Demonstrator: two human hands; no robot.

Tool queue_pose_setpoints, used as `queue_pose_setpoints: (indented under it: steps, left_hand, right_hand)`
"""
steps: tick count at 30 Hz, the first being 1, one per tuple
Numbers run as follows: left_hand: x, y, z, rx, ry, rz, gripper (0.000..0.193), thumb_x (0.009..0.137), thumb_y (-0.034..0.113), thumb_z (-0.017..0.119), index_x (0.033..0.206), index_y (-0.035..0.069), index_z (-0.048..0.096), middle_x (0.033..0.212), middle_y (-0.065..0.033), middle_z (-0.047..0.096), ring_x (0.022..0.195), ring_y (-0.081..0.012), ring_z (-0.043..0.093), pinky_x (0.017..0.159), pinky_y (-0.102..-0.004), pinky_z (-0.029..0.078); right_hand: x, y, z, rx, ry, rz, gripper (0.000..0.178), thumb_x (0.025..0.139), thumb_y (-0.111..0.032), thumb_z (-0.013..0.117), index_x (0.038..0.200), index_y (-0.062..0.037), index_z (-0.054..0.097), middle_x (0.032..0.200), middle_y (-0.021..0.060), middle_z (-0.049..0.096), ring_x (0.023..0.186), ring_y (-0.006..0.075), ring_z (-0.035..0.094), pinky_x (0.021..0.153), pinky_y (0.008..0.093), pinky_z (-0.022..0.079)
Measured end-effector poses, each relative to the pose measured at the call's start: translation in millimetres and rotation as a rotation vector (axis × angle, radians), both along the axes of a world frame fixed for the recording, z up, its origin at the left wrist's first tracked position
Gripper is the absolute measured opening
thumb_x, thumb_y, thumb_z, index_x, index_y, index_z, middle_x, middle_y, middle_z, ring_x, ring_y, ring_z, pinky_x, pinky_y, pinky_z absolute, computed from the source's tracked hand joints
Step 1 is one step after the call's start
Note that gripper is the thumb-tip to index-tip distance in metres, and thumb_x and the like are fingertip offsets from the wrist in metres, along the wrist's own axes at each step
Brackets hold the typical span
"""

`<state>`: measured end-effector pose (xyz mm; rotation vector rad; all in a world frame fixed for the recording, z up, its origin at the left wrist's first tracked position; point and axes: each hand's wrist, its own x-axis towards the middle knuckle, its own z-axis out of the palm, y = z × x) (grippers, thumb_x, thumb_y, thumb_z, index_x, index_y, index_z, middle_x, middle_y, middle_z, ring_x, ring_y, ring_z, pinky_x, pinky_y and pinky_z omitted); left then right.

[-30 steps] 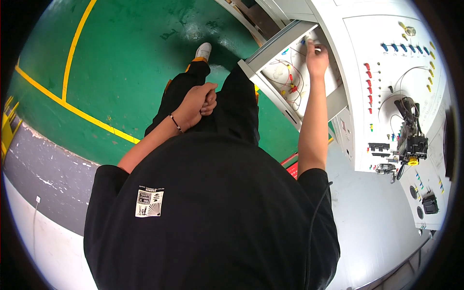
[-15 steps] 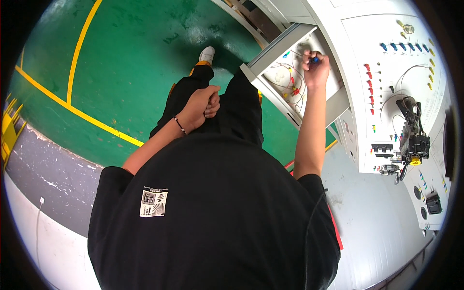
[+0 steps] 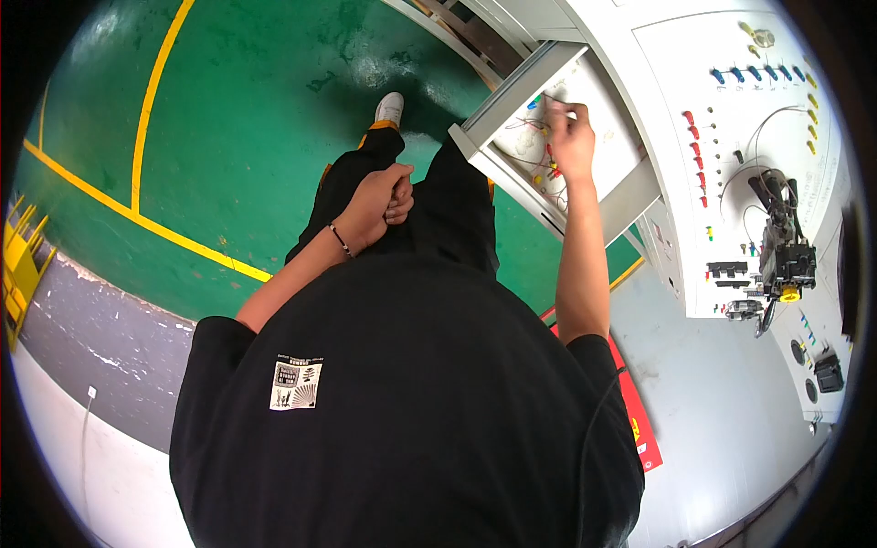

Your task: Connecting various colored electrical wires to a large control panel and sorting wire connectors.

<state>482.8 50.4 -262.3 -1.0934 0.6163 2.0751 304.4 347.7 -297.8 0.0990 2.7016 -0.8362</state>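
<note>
My right hand [image 3: 572, 144] reaches into an open white drawer [image 3: 621, 137] on the right. Its fingers curl downward and close together, and whatever lies between them is hidden. Thin test leads [image 3: 539, 131] with red and yellow plugs [image 3: 554, 170] lie in the drawer next to that hand. Blue-green plugs [image 3: 533, 102] rest near its fingertips, by the drawer's front panel. My left hand [image 3: 385, 198] is closed in a loose fist above my thighs, wearing a dark beaded bracelet at the wrist. What it holds, if anything, cannot be seen.
Above the drawer stretches a white bench panel [image 3: 658, 82] with rows of blue, red and yellow sockets. A black device [image 3: 787, 260] with cables stands on it. Green floor [image 3: 228, 110] with yellow lines lies to the left. A yellow rack [image 3: 26, 274] stands far left.
My right hand has moved left and slightly down across the drawer, toward the front panel. The blue piece seen in its fingers no longer shows there. My left hand has stayed in place.
</note>
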Motion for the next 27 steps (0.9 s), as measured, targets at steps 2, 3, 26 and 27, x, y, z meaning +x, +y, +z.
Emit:
queue_pose_setpoints:
  steps: [2,3,26,27]
  left_hand:
    - [-0.8,0.3,0.9,0.002,0.007,-0.011,0.045,0.102,0.028,0.052,0.062,0.015,0.036,0.056,0.0032,0.030,0.047,-0.0093,0.030,0.046,-0.0261,0.025]
    - [-3.4,2.0,2.5,-0.003,0.018,-0.018,0.045,0.102,0.028,0.052,0.062,0.015,0.036,0.056,0.0031,0.030,0.047,-0.0092,0.030,0.046,-0.0261,0.025]
    - [-17.8,13.8,21.2,-0.051,0.041,-0.122,0.045,0.102,0.027,0.051,0.063,0.013,0.035,0.057,0.0021,0.031,0.048,-0.0093,0.029,0.047,-0.0259,0.025]
    - [-20.4,12.8,25.4,-0.031,0.092,-0.148,0.044,0.103,0.027,0.050,0.063,0.013,0.036,0.057,0.0012,0.032,0.049,-0.0102,0.031,0.048,-0.0263,0.026]
  right_hand:
    - [2.0,-28.2,6.3,0.241,-0.048,0.121,0.056,0.094,-0.050,0.061,0.115,0.0009,0.050,0.081,0.0202,0.072,0.077,0.0413,0.070,0.070,0.0475,0.055]
    - [3.0,-33.5,0.8,0.342,-0.068,0.151,0.062,0.092,-0.054,0.061,0.118,0.0013,0.047,0.081,0.0204,0.072,0.077,0.0415,0.071,0.071,0.0486,0.055]
    - [-20.1,24.2,-35.3,-0.072,0.296,0.063,0.024,0.105,-0.025,0.054,0.115,-0.0039,0.059,0.075,0.0133,0.067,0.061,0.0267,0.064,0.059,0.0394,0.051]
    - [-20.7,39.0,-23.9,-0.320,0.098,-0.173,0.023,0.105,-0.023,0.055,0.114,-0.0027,0.060,0.070,0.0030,0.058,0.057,0.0117,0.051,0.054,0.0281,0.042]
